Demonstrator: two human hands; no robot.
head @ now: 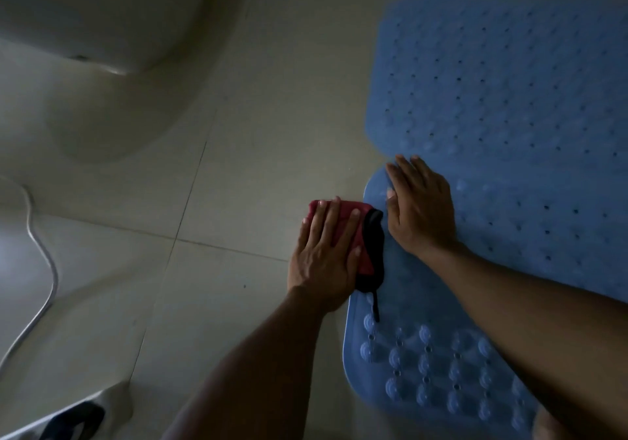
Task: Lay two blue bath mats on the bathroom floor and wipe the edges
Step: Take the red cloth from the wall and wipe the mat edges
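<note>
Two blue bubbled bath mats lie flat on the tiled floor at the right: the far mat (503, 76) and the near mat (438, 368), whose far corner overlaps or meets the far one. My left hand (324, 256) presses flat on a red and black cloth (365, 235) at the near mat's left edge. A black strap of the cloth trails onto the mat. My right hand (421, 207) rests palm down, fingers spread, on the near mat's far left corner.
A white toilet base (102, 66) stands at the upper left. A thin hose (44, 256) curves down the left side. A dark object (74, 419) lies at the bottom left corner. Beige floor tiles (221, 185) fill the middle.
</note>
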